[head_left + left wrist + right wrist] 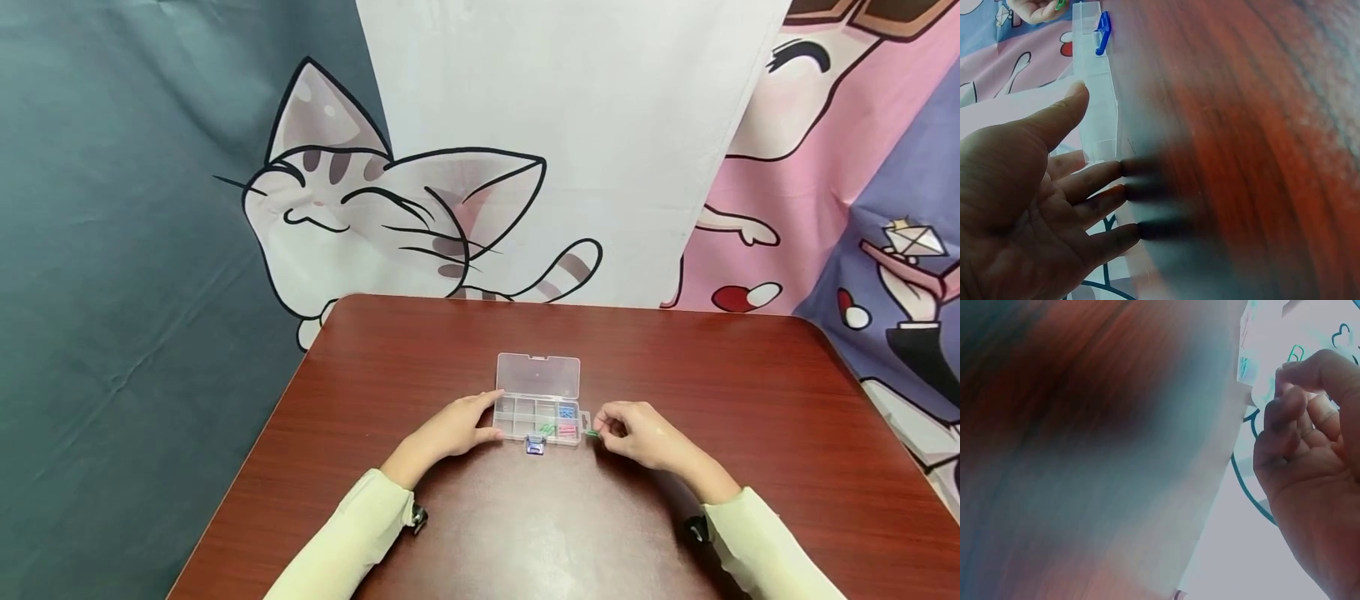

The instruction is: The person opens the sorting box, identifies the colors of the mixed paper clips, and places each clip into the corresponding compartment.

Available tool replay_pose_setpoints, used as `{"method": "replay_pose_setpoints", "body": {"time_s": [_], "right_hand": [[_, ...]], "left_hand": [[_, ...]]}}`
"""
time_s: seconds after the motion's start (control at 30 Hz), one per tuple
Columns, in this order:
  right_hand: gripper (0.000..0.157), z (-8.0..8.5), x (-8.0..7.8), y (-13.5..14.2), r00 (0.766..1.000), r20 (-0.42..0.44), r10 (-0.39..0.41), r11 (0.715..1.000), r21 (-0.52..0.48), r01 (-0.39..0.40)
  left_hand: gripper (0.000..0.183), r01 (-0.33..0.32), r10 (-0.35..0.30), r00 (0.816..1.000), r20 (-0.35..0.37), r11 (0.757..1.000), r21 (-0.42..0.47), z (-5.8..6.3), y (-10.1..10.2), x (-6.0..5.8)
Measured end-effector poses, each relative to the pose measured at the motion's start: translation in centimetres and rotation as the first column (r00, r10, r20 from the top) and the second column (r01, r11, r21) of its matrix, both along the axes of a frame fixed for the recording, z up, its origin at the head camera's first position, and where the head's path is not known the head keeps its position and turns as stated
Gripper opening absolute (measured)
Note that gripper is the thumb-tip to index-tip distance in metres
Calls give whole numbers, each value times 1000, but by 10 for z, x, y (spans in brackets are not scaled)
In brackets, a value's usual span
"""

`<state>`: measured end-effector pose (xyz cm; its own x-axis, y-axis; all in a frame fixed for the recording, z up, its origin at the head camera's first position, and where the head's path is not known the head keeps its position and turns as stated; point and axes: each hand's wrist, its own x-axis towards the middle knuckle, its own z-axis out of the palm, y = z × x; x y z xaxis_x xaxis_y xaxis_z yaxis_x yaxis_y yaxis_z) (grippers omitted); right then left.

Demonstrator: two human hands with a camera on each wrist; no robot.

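Observation:
A clear plastic compartment box lies on the table with its lid tipped back. Blue clips, pink clips and green clips sit in separate compartments toward its right side. At the box's left end is my left hand, thumb and index finger spread at the corners. In the left wrist view its fingers stretch out loosely beside the box wall. Just right of the box, my right hand pinches a green paper clip between thumb and index finger.
A blue latch hangs at the box's front edge. The brown wooden table reaches back to a cloth backdrop printed with cartoon figures. Dark wrist devices show at both cuffs.

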<state>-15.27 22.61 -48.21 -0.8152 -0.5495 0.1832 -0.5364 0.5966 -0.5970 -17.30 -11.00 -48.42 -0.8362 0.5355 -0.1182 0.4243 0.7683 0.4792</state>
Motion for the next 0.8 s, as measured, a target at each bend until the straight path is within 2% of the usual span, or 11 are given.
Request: {"method": "replay_pose_setpoints", "body": {"time_s": [0.13,0.3,0.47,0.8], "right_hand": [[19,1,-2,-5,999,-39,-27,1000,-9,27],[15,4,-4,-11,998,-37,-41,999,-7,41],[17,7,-6,-18,998,-39,-51,999,5,51],[16,11,-10,-32,999,-38,-33,999,-7,33]], "left_hand": [[71,4,-4,1000,-10,1000,11,0,0,0],[72,8,-8,1000,-9,1000,11,1,-1,0],[72,0,0,1000,0,1000,6,0,0,0],[71,-10,10,1000,6,1000,0,-1,0,-1]]}}
